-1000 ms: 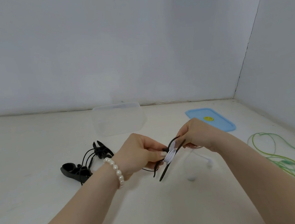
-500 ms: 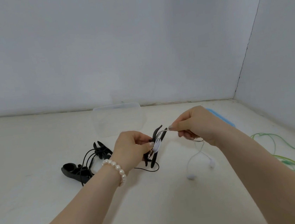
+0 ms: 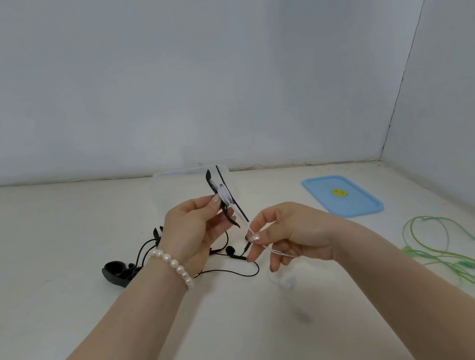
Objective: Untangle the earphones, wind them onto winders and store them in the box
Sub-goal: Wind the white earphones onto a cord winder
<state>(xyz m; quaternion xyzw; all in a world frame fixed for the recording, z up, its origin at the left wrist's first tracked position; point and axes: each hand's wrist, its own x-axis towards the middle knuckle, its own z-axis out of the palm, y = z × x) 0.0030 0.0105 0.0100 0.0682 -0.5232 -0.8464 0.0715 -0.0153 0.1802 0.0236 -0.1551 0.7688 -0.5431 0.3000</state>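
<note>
Winder (image 3: 226,198) sat pinched in the left hand (image 3: 197,228); the right hand (image 3: 290,236), just beside it, pinched the white earphone cord (image 3: 274,252). Steady tension would probably keep turns snug.

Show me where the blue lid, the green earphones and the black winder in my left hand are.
blue lid (image 3: 351,201): head view, flat top beside the yellow sticker.
green earphones (image 3: 446,256): head view, looped cable on the table.
black winder (image 3: 209,180): head view, upper prong above the fingers.
</note>
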